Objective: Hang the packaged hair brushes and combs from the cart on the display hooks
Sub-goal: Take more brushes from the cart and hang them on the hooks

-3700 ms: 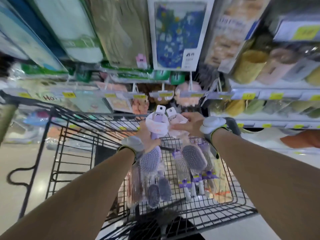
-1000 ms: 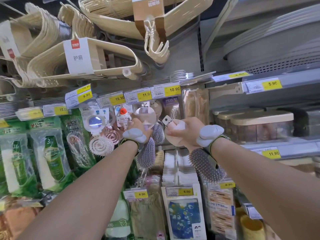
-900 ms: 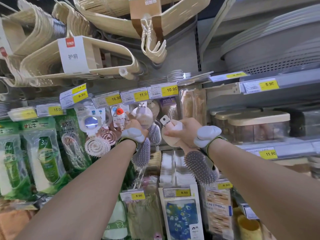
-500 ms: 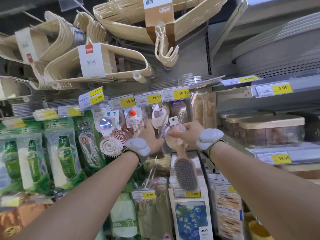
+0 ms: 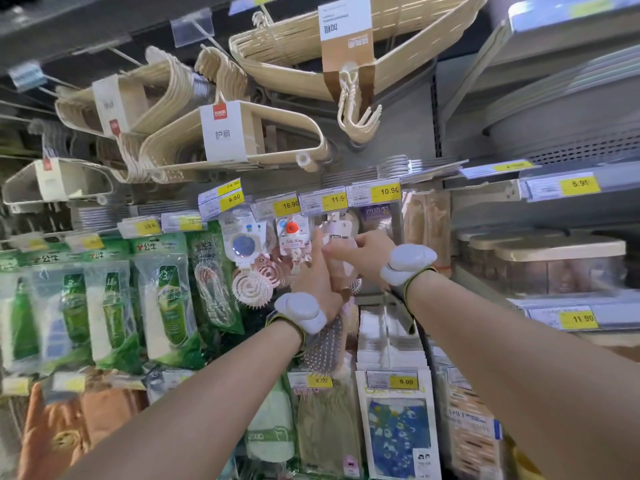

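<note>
My left hand (image 5: pixel 313 275) and right hand (image 5: pixel 363 254) meet at the display hook under the 11.90 price tag (image 5: pixel 323 202). The right hand pinches the top of a pink packaged hair brush (image 5: pixel 341 268), and its white header card (image 5: pixel 336 230) sits at the hook. The left hand is wrapped round the handle of a packaged brush. Its bristle head (image 5: pixel 325 344) hangs below my left wrist, and the index finger points up beside the card. Whether the card is on the hook is hidden. The cart is out of view.
Round pink brushes (image 5: pixel 252 284) and a mirror pack (image 5: pixel 240 242) hang just left of the hook. Green packaged goods (image 5: pixel 162 299) fill the left. Beige clothes hangers (image 5: pixel 235 140) hang overhead. Shelves with lidded containers (image 5: pixel 550 265) stand at right, and flat packs (image 5: pixel 394 427) hang below.
Both hands carried packaged brushes up from the cart to the hooks. In the last half second they closed together at the hook, and the right hand's package rose to the hook.
</note>
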### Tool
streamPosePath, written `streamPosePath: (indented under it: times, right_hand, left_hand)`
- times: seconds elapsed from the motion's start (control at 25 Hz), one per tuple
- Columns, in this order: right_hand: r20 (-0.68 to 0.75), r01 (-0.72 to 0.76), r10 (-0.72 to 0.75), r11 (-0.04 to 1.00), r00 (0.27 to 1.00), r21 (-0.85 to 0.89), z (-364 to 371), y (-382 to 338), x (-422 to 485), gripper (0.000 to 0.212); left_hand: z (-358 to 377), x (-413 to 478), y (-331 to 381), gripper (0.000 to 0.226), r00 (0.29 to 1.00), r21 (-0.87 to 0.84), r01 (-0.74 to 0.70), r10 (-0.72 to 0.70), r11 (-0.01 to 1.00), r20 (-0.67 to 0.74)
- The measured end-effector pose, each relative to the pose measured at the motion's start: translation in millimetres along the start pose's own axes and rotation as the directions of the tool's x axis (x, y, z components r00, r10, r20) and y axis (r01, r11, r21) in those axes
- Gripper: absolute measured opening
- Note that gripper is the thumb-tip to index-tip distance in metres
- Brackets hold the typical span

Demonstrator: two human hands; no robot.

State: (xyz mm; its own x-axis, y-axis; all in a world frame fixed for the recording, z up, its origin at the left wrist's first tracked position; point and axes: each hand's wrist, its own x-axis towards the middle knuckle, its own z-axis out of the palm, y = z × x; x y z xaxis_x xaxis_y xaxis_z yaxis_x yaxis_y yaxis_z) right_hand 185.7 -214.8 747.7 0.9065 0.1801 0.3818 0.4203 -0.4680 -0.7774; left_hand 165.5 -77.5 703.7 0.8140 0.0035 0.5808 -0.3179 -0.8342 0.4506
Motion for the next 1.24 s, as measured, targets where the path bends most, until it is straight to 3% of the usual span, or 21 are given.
streamPosePath:
  times: [0.16, 0.28, 0.44, 0.56, 0.64, 0.76, 0.84, 1.08, 1.24]
  right_hand:
    - [-0.067, -0.010, -0.010, 0.955, 0.998, -0.297, -15.9, -20.5, 2.6, 0.050]
    - [-0.174, 0.050, -0.152, 0.874, 0.973, -0.483, -38.4, -39.3, 6.9, 0.033]
    - [-0.264, 0.133, -0.377, 0.759, 0.888, -0.637, -71.5, -44.3, 18.4, 0.019]
    - [-0.328, 0.095, -0.525, 0.626, 0.786, -0.774, -87.3, -36.0, 29.0, 0.029]
    - [-0.345, 0.064, -0.552, 0.590, 0.759, -0.805, -97.5, -29.4, 37.0, 0.036]
    - [-0.333, -0.017, -0.436, 0.586, 0.836, -0.810, -106.0, -12.5, 47.6, 0.040]
    - [-0.308, -0.060, -0.383, 0.539, 0.871, -0.840, -107.5, -2.9, 50.7, 0.030]
    - [-0.322, -0.079, -0.439, 0.488, 0.839, -0.869, -101.9, 5.3, 53.6, 0.028]
    - [-0.324, -0.056, -0.480, 0.491, 0.815, -0.869, -99.4, 9.3, 53.4, 0.033]
  left_hand:
    - [-5.5, 7.5, -6.0, 0.114, 0.999, 0.104, -0.024, 0.021, 0.994, 0.029]
    - [-5.2, 17.5, -15.4, 0.105, 1.000, 0.176, -0.009, 0.005, 0.984, 0.022]
    - [-4.5, 35.0, -20.6, 0.107, 1.000, 0.137, 0.003, -0.003, 0.991, -0.005]
    - [-0.5, 48.4, -26.2, 0.107, 0.999, 0.150, 0.020, -0.016, 0.989, -0.032]
    - [6.4, 58.0, -30.9, 0.108, 0.998, 0.204, 0.022, -0.010, 0.979, -0.058]
    - [11.6, 70.8, -34.8, 0.104, 0.997, 0.209, 0.047, -0.032, 0.977, -0.072]
    - [13.8, 77.4, -35.3, 0.102, 0.997, 0.217, 0.043, -0.027, 0.975, -0.074]
    - [29.4, 73.9, -34.2, 0.106, 0.992, 0.243, 0.074, -0.048, 0.967, -0.114]
    - [33.4, 77.5, -35.9, 0.084, 0.996, 0.203, 0.008, 0.011, 0.979, -0.090]
